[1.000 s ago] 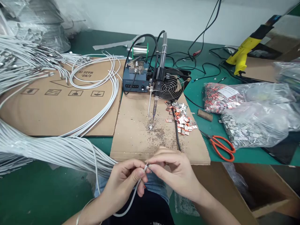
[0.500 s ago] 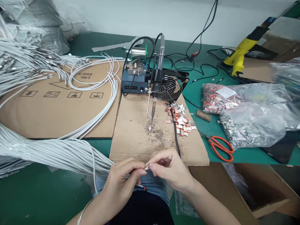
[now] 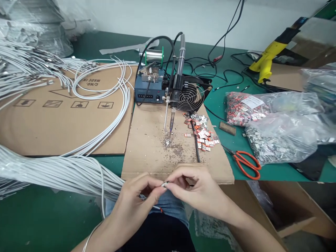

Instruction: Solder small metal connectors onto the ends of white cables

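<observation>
Above my lap, at the cardboard's front edge, both hands meet at a small pale and metal cable connector (image 3: 165, 184). My left hand (image 3: 139, 196) is closed, with thumb and forefinger pinching one end of it. The fingertips of my right hand (image 3: 198, 189) pinch its other end, where a dark bit shows. Most of the connector is hidden by fingers. A white cable (image 3: 91, 232) runs over my left wrist, and a short white and orange end (image 3: 159, 209) shows below my left hand.
A soldering iron (image 3: 180, 66) points down at the cardboard (image 3: 147, 140) beside a blue control box (image 3: 148, 93) and a fan (image 3: 191, 98). Metal connector shells (image 3: 204, 136), orange-handled scissors (image 3: 248, 164) and bagged parts (image 3: 280, 140) lie right. Bundled white cables (image 3: 65, 171) lie left.
The hands stay together at the connector, with the right hand and forearm shifted slightly right and my fingers turned a little. The whole view has moved slightly.
</observation>
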Demonstrator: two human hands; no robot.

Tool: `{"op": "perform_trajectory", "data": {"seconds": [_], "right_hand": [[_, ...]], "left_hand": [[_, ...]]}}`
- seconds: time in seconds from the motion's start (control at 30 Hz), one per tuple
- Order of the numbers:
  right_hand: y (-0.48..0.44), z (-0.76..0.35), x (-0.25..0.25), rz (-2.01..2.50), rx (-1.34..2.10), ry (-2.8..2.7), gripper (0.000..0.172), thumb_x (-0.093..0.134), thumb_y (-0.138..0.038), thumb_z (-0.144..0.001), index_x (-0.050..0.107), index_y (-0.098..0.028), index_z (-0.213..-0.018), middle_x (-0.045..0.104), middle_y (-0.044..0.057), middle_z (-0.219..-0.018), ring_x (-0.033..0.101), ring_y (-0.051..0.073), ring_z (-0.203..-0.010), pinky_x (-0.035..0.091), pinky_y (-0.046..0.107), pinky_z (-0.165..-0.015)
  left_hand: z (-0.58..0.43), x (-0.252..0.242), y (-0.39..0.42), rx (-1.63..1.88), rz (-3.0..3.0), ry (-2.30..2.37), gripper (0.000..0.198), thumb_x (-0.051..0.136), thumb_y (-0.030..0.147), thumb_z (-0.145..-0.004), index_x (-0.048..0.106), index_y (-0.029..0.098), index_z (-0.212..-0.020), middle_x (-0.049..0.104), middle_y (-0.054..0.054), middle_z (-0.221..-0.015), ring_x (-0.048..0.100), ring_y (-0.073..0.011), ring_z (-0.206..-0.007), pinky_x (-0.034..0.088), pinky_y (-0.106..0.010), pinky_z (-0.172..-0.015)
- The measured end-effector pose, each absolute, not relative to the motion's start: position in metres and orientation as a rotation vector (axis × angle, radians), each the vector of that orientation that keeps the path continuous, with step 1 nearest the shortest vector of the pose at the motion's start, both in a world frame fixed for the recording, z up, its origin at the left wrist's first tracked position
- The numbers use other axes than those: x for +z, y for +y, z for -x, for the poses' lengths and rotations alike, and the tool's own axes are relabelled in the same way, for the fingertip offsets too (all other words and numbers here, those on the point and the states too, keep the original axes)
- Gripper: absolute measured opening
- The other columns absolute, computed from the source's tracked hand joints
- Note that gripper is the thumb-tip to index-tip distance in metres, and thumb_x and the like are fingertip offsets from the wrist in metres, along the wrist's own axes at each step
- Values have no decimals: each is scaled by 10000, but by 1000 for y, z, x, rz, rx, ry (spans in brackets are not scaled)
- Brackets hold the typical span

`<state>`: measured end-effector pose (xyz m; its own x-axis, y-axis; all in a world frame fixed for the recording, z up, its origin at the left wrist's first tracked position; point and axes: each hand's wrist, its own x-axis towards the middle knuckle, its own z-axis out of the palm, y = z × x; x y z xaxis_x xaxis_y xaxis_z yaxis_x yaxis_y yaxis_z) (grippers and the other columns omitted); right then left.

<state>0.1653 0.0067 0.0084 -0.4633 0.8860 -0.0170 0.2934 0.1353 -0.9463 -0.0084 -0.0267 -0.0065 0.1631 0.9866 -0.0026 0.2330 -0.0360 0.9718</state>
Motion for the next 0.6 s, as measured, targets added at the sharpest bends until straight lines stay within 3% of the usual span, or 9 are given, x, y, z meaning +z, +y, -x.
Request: {"op": "perform_trajectory", "data": {"seconds": [0.2,0.4,0.5,0.6], "right_hand": [[-2,-144,-6,1016,1489,-1273,224,673,-233,-707,538,-184,-535,491,-38,-464,391,83,-422,288,213,-398],[2,-135,-13,815,1771,-687,235,732,-236,-661,559,-174,-516,407,-72,-390,301,53,-376,247,181,-376],[11,-147,-6,775,1647,-681,263,715,-241,-693,548,-185,-497,366,-82,-399,262,51,-384,230,180,-381],[12,-157,-2,948,1557,-1038,124,717,-196,-688,639,-190,-592,455,-57,-468,344,66,-439,270,196,-416]], "left_hand": [[-2,-15,-30,1088,-1156,1144,101,623,167,-758,617,186,-659,557,45,-506,524,-88,-434,437,-178,-449],[-9,-9,-26,1082,-917,971,109,645,152,-735,610,169,-633,559,59,-489,528,-63,-403,432,-146,-434],[-6,-1,-27,1074,-886,1051,119,652,141,-721,604,161,-614,551,61,-489,523,-57,-389,415,-147,-426],[-4,5,-29,1077,-850,1161,117,642,136,-718,603,157,-611,555,57,-487,527,-60,-400,417,-153,-445]]}}
